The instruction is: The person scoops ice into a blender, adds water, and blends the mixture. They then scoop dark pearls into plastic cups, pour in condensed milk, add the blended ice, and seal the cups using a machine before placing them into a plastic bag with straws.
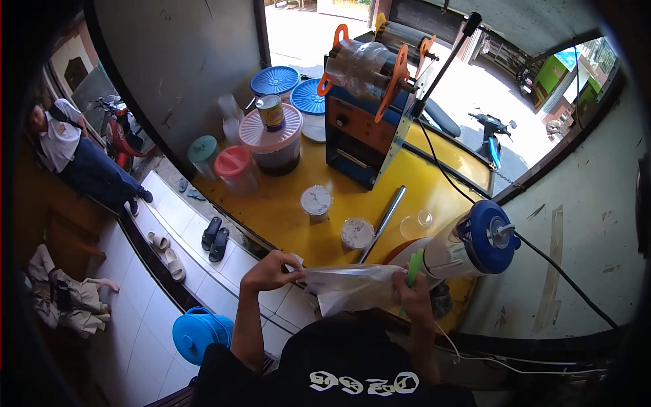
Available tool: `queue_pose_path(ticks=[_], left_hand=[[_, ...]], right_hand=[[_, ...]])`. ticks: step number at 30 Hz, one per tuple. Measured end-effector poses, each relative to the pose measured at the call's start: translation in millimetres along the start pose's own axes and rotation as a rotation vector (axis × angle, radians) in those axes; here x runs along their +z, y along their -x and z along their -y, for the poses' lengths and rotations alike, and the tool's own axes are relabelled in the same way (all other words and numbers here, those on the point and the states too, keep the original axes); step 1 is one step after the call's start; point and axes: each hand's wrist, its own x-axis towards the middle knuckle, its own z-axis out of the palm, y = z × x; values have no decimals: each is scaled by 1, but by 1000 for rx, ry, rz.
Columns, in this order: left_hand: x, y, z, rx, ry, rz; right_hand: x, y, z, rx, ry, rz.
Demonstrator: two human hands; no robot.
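A clear plastic bag [352,286] is stretched between my two hands in front of my chest. My left hand [271,273] is closed, pinching the bag's left end between thumb and fingers. Closed around the bag's right end is my right hand [412,293], which also grips a bright green strip [414,266], perhaps straws. Beyond the bag, two filled, lidded plastic cups [316,201] [357,233] stand on the yellow table [271,210]. A metal tube [384,224] lies beside the nearer cup. The blender [468,244] with its blue lid is just right of my right hand.
A cup sealing machine [359,129] with film rolls and a long lever stands at the back. Lidded tubs [271,139] and a can [270,112] sit at back left. A blue bucket [201,336] is on the floor. Two people [68,142] [61,292] are at left.
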Motion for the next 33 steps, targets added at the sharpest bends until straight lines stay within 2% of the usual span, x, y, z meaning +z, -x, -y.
queue_pose_path(ticks=[1,3,4,6,8,9,10,11,12,13,14,16,17,18,20,21,23,26,28,29,32,33], left_hand=[[0,-7,19,-3,-10,-1],[16,-13,59,460,1174,-401],[30,-18,58,458,1539,-480],[50,-18,39,388,1614,-201],[74,-4,54,167,1123,-122],[81,-1,60,26,764,-170],[79,-1,64,14,750,-169],[78,-2,66,-110,722,-206],[80,-2,67,-233,696,-241],[77,-6,60,-153,669,-327],[77,-9,53,-155,666,-325],[75,-17,44,-121,802,-498],[77,-23,47,-74,865,-496],[81,-27,45,-75,867,-489],[84,-36,38,-140,898,-382],[86,-40,42,-74,900,-338],[77,-40,49,-91,923,-308],[41,-30,58,-44,883,-235],[17,-22,77,-239,744,-43],[4,-21,84,-235,740,-23],[-24,-18,98,93,289,-173],[-33,-18,100,5,368,-216]], right_hand=[[3,-11,-3,64,-16,11],[10,-25,-11,85,-76,44],[13,-31,-15,104,-126,75],[14,-43,-20,65,-105,103],[1,-58,-30,25,-60,142],[-6,-64,-40,-47,60,154],[-4,-68,-43,-126,165,160],[-1,-69,-44,-123,151,161],[4,-67,-43,-240,398,-76],[10,-64,-40,-354,646,-319],[13,-59,-36,-351,643,-321],[22,-49,-25,-306,484,-270],[29,-42,-20,-138,474,-56],[40,-39,-22,-135,475,-62],[63,-41,-30,-321,506,242],[69,-47,-31,-320,510,235],[85,-59,-35,-210,498,410],[109,-74,-49,-215,538,433],[126,-82,-44,-230,570,482],[136,-86,-41,-253,594,538],[168,-99,-42,-214,666,493],[177,-103,-43,-217,587,457]])
